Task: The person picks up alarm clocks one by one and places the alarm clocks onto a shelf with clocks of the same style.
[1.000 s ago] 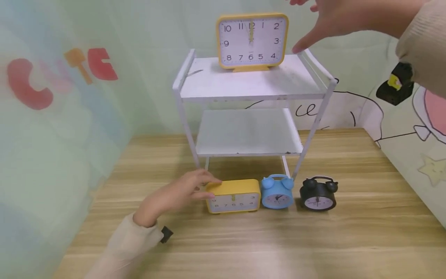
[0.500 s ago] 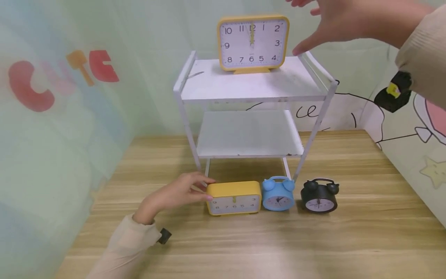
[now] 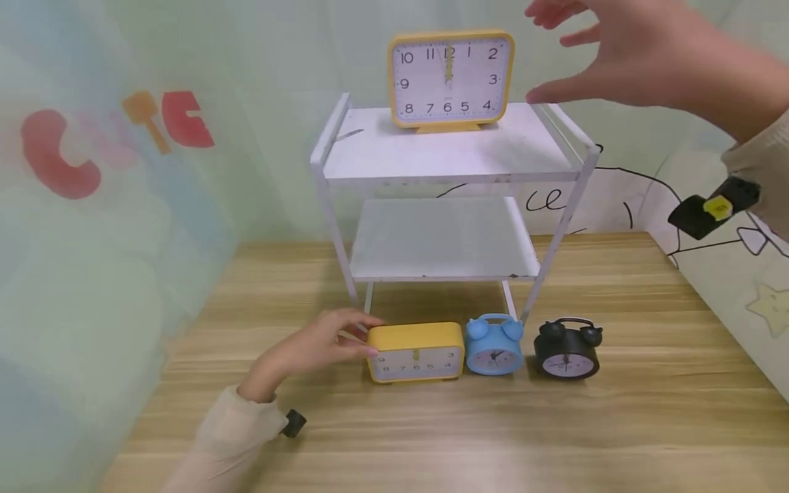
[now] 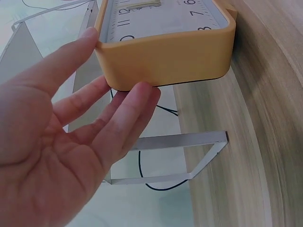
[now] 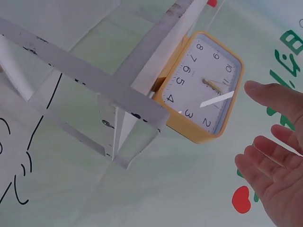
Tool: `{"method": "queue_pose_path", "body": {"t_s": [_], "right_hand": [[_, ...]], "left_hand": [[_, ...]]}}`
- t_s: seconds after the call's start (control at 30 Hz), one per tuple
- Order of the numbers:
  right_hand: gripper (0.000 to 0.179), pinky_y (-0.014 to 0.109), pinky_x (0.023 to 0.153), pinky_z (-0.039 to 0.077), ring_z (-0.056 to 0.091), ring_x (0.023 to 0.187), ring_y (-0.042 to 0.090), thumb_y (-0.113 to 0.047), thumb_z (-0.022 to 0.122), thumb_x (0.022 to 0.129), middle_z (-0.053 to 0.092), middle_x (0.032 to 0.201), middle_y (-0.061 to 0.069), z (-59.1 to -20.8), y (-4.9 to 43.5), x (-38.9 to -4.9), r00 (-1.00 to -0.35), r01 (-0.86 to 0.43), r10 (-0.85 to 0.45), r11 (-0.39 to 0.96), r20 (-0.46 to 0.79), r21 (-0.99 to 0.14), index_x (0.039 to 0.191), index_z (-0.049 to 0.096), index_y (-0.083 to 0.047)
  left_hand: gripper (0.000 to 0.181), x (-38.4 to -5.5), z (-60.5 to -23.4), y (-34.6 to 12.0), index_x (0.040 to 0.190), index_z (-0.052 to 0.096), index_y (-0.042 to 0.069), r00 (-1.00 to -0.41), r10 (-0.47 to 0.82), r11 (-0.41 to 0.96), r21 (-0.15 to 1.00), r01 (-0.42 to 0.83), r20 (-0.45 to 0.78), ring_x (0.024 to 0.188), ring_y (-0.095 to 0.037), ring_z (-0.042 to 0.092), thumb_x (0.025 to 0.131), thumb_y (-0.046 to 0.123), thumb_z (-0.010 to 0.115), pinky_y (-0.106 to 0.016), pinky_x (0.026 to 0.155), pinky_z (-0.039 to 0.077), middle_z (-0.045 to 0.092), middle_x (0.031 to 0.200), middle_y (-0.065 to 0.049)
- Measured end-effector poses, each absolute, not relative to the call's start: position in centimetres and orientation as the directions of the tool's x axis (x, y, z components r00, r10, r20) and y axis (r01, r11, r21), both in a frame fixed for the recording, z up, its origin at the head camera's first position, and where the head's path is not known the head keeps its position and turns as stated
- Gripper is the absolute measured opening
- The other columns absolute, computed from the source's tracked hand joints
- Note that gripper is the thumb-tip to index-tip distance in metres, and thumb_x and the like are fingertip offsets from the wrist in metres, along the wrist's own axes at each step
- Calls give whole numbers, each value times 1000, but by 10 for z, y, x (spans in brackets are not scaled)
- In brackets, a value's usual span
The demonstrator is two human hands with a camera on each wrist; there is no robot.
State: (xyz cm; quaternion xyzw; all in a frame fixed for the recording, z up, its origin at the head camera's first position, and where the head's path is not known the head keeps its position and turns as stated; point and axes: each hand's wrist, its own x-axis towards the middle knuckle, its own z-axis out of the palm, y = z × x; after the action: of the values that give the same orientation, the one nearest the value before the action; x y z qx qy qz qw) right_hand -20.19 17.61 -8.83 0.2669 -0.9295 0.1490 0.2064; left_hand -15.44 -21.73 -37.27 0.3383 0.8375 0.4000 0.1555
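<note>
In the head view a yellow desk clock [image 3: 416, 352] stands on the wooden table, tipped back, before a white shelf. At its left end my left hand [image 3: 320, 346] pinches it, thumb at the front edge and fingers at the back. The left wrist view shows this clock's yellow side [image 4: 165, 59] against the fingers of that hand [image 4: 61, 127]. A larger-looking yellow clock [image 3: 449, 82] stands upright on the shelf's top tier. Right of it, my right hand [image 3: 641, 61] hangs in the air, fingers spread, apart from the clock [image 5: 201, 82] in the right wrist view.
The white two-tier shelf [image 3: 444, 236] has raised side rails. Beside the lower yellow clock stand a blue twin-bell alarm clock [image 3: 494, 346] and, further right, a black one [image 3: 567, 349]. Printed curtains enclose the wooden table [image 3: 431, 438] at back and sides.
My right hand has drawn away to the right from the upper clock. The left hand's fingers have slid back from the lower clock's top to its left end. The clocks stay put.
</note>
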Motion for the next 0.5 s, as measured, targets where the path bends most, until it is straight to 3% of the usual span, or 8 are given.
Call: {"method": "queue_pose_path", "body": {"t_s": [0.2,0.37,0.5], "right_hand": [[72,23,103,45,56,119,22,-25,88,78,56,137,0,-107,199,-193,-733,-559,-432,822,525,-105,142,54,-21],[72,5,87,44,60,111,7,-25,95,68,62,127,-11,-123,214,-180,-653,-600,-469,799,594,-29,132,63,-22],[74,1,82,41,66,100,10,-17,98,61,65,119,-11,-133,208,-150,-595,-661,-522,750,611,-3,128,65,-17]], "left_hand": [[45,-153,-373,-218,130,62,-1,-729,685,448,785,428,7,108,-31,63,92,20,75,-35,87,57,63,126,-13],[47,-152,-372,-218,131,62,0,-736,677,456,783,422,3,108,-29,63,91,21,76,-35,88,57,63,126,-11],[46,-151,-371,-218,131,61,0,-735,678,448,786,425,11,108,-30,63,91,19,76,-35,88,57,63,126,-11]]}}
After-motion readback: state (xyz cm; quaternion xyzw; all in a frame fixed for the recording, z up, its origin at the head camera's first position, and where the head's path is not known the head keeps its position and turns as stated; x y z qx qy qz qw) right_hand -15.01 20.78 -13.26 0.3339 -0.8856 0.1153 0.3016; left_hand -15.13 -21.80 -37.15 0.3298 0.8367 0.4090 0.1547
